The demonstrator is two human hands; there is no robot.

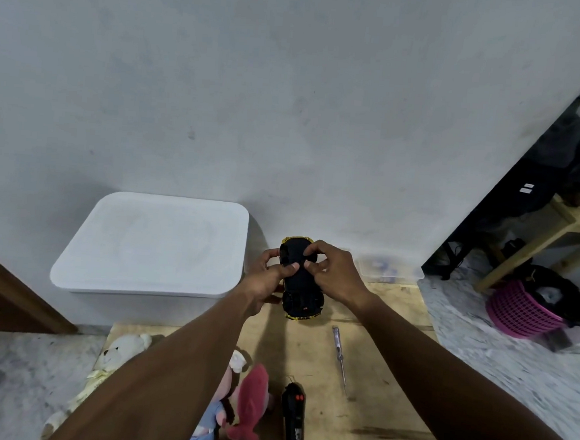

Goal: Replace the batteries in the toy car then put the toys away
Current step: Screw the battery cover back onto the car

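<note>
matt black plastic toy car (300,282), pale wooden table (383,391), smooth white plastic bin (149,244).

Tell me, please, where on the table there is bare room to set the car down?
The widest bare patch of table lies right of the screwdriver, out to the right edge. A narrower strip runs between the remote and the screwdriver. The near-left corner is crowded with the plush toys. Both hands, left and right, hold the car upside down.
</note>
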